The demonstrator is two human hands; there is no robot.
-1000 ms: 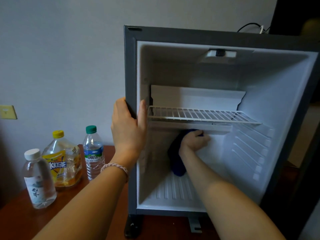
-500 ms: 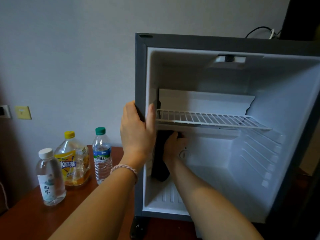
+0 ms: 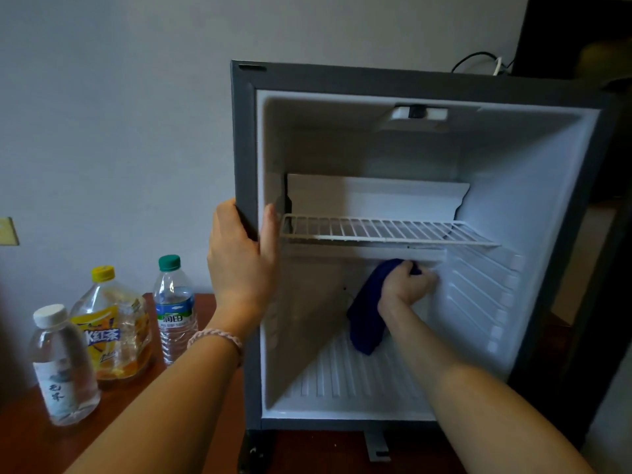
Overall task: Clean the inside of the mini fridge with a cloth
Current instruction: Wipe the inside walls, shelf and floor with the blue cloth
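right hand (image 3: 407, 282) gripping blue cloth (image 3: 367, 313) swept from left to right back corner; left hand (image 3: 241, 258) still clasps mini fridge (image 3: 244, 138) frame, back wall wipe progressing.

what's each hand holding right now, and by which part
Right hand grips the blue cloth by its upper end; left hand holds the fridge's left front edge.

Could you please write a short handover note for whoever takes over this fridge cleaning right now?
Left hand: grips the mini fridge by its left front edge, steadying it.
Right hand: holds the blue cloth against the back wall, just under the wire shelf, towards the right side.
Three bottles stand outside, on the wooden table to the left.
Done: cannot be judged; no dirt visible.
Left: probably the floor, side walls and the space above the shelf.
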